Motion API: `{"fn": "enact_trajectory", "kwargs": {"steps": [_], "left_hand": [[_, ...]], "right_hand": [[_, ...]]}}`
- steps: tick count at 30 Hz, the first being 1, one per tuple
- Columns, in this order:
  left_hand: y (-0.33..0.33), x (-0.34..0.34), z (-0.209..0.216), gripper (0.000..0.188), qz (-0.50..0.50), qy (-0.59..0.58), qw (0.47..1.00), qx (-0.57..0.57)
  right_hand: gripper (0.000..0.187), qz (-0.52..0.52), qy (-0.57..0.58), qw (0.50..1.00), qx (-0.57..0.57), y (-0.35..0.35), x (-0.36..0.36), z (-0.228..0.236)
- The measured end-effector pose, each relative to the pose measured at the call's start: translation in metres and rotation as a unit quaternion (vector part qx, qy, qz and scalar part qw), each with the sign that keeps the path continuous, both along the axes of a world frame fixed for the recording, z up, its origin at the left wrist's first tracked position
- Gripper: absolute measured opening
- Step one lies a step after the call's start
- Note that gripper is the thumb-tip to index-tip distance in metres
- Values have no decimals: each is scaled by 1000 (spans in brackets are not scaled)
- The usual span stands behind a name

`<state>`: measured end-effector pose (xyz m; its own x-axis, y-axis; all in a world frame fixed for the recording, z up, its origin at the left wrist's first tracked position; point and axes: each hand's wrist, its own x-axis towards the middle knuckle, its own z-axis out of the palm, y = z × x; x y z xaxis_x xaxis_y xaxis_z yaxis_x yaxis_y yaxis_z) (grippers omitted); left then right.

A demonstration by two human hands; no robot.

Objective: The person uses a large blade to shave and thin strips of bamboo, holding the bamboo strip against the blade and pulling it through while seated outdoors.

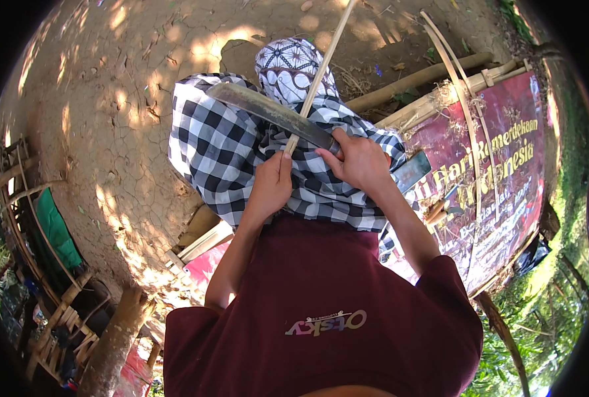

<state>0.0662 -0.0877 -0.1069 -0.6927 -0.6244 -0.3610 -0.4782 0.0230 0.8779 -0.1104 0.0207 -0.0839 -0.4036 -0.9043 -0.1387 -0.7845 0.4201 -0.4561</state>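
My right hand (359,161) is closed round the handle of a machete (261,109), whose long dark blade points to the upper left above my lap. In my left hand (272,182) is the lower end of a long pale bamboo strip (326,63), which rises past the top edge of the view. The blade crosses the strip just above my left fingers and appears to touch it. Most of the machete's handle is hidden by my right hand. Black-and-white checked cloth (215,126) covers my lap beneath both hands.
A dark red printed banner (506,165) covers the bench at my right, with thin bamboo strips (463,99) across it. A phone (411,171) lies near my right thigh. Bamboo poles (420,83) edge the bench. Cracked bare earth (116,86) spreads ahead; a trunk (117,341) stands lower left.
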Motion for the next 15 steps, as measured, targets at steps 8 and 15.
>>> {"fn": "enact_trajectory", "kwargs": {"steps": [8, 15], "left_hand": [[13, 24, -14, 38, 31, 15, 994, 100], [2, -7, -24, 41, 50, 6, 995, 82]], "right_hand": [[41, 70, -32, 997, -2, -1, -7, 4], [45, 112, -1, 993, 26, -15, -8, 2]]}}
